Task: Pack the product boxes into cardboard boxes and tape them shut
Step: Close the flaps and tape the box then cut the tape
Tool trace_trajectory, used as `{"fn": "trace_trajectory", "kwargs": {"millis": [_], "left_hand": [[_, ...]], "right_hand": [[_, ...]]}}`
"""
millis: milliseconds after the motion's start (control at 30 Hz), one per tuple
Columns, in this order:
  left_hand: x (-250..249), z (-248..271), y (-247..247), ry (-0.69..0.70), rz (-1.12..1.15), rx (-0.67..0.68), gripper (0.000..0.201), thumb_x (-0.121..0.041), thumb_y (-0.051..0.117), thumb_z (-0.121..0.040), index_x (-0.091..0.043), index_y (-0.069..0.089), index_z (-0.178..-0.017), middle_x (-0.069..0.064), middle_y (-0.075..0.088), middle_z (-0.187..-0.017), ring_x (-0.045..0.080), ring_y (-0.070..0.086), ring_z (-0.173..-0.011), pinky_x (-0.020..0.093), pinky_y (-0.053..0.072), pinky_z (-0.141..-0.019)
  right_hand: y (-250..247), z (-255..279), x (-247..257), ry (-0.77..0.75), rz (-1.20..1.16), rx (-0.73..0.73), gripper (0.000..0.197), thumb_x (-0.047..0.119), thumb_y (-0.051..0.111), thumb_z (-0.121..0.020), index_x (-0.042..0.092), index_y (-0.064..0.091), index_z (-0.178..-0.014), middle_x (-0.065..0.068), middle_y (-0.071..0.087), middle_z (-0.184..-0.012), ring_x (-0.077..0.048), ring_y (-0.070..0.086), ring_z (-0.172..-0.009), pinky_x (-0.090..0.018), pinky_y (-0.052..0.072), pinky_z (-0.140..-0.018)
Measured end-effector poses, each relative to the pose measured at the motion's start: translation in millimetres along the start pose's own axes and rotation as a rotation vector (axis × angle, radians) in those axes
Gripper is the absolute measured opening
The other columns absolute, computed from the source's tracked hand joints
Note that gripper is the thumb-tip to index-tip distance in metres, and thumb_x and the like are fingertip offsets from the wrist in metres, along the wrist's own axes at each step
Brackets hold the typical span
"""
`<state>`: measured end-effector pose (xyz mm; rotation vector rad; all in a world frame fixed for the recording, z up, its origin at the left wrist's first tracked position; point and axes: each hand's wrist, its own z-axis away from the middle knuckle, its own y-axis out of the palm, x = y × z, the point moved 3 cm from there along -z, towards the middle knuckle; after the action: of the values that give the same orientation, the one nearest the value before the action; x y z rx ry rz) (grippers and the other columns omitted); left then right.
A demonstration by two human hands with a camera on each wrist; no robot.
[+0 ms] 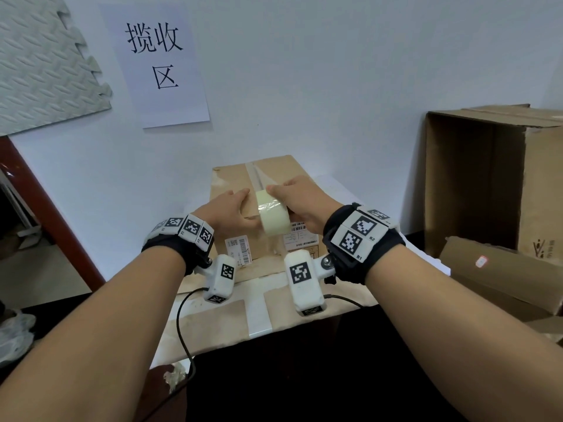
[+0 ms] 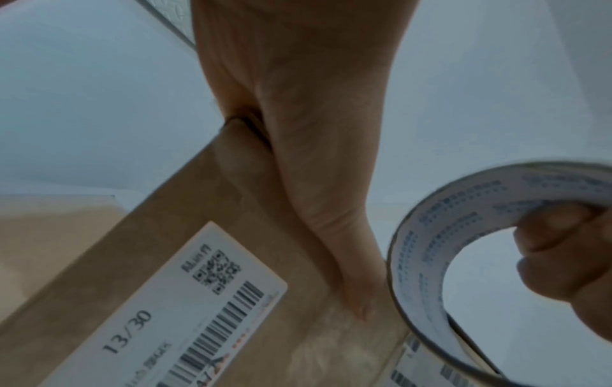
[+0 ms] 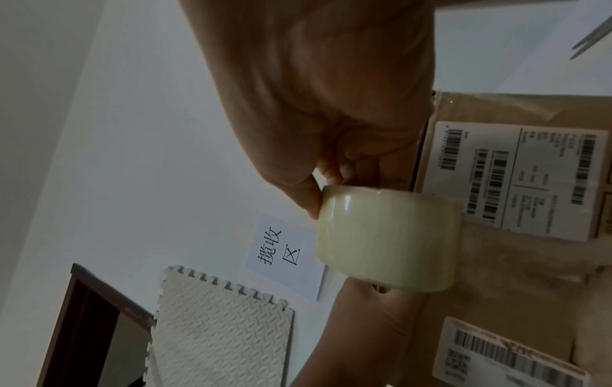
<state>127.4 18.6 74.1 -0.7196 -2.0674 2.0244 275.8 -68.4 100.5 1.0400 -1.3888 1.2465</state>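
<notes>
Head cam shows my right hand [image 1: 300, 198] gripping the tape roll [image 1: 273, 215] over the cardboard box [image 1: 268, 208] on the desk [image 1: 213, 324], left hand [image 1: 227, 212] pressing flat, so I'd pull taut along the seam.

A person's left hand [image 2: 308, 110] is reaching down from the top of the frame, its palm lying along the upper edge of a closed brown cardboard box [image 2: 205, 225] and its thumb pressing flat against the box's near face; a white rectangular shipping label [image 2: 172, 316] printed with "13/30", a square code and a long barcode is sitting tilted on that face; at the right edge the fingers of the person's right hand [image 2: 563, 264] are curling through the printed inner core of a round roll of packing tape [image 2: 430, 256], holding it just beside the box; a pale wall is filling the background.
</notes>
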Motion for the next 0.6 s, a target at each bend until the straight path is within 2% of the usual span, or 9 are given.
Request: {"fn": "trace_trajectory", "kwargs": {"millis": [100, 167, 300, 400, 500, 600], "left_hand": [[0, 0, 0, -0.023, -0.008, 0.005, 0.101, -0.065, 0.059, -0.071, -0.018, 0.018, -0.151, 0.007, 0.041, -0.140, 0.025, 0.046, -0.123, 0.036, 0.040, -0.101], [0, 0, 0, -0.035, -0.017, 0.015, 0.096, -0.058, 0.059, -0.080, -0.015, 0.013, -0.152, 0.008, 0.037, -0.144, 0.026, 0.043, -0.127, 0.036, 0.037, -0.103], [-2, 1, -2, -0.026, -0.010, 0.025, 0.095, -0.058, 0.059, -0.080, -0.014, 0.014, -0.151, 0.008, 0.039, -0.142, 0.024, 0.043, -0.126, 0.032, 0.036, -0.100], [-3, 1, -3, -0.017, -0.002, 0.024, 0.096, -0.057, 0.060, -0.079, -0.014, 0.014, -0.151, 0.008, 0.040, -0.140, 0.024, 0.045, -0.124, 0.032, 0.037, -0.100], [-4, 1, -2, -0.007, -0.012, 0.026, 0.095, -0.058, 0.061, -0.079, -0.014, 0.016, -0.151, 0.008, 0.043, -0.136, 0.024, 0.047, -0.120, 0.032, 0.039, -0.099], [-6, 3, -2, 0.013, -0.014, 0.041, 0.087, -0.056, 0.063, -0.080, -0.018, 0.024, -0.148, 0.009, 0.047, -0.129, 0.023, 0.049, -0.114, 0.030, 0.039, -0.095]], "right_hand": [[6, 2, -6, 0.015, 0.089, 0.022, 0.037, 0.030, 0.058, -0.091, -0.002, 0.059, -0.110, -0.018, 0.065, -0.107, -0.032, 0.065, -0.097, -0.047, 0.056, -0.084], [6, 2, -13, 0.029, 0.134, 0.020, 0.038, 0.030, 0.057, -0.091, -0.003, 0.060, -0.108, -0.019, 0.066, -0.106, -0.033, 0.065, -0.098, -0.049, 0.055, -0.085], [3, 1, -20, 0.058, 0.110, 0.003, 0.035, 0.029, 0.058, -0.091, -0.003, 0.062, -0.104, -0.020, 0.067, -0.105, -0.034, 0.065, -0.097, -0.051, 0.054, -0.086], [2, 1, -21, 0.070, 0.117, 0.017, 0.035, 0.028, 0.057, -0.092, -0.003, 0.061, -0.107, -0.020, 0.066, -0.106, -0.033, 0.065, -0.097, -0.047, 0.055, -0.085], [1, 1, -27, 0.096, 0.105, 0.023, 0.036, 0.027, 0.057, -0.092, -0.003, 0.059, -0.112, -0.020, 0.065, -0.108, -0.032, 0.065, -0.098, -0.040, 0.056, -0.079], [1, 3, -34, 0.133, 0.076, 0.056, 0.036, 0.025, 0.056, -0.094, -0.004, 0.057, -0.114, -0.021, 0.064, -0.111, -0.029, 0.063, -0.089, -0.033, 0.054, -0.069]]}}
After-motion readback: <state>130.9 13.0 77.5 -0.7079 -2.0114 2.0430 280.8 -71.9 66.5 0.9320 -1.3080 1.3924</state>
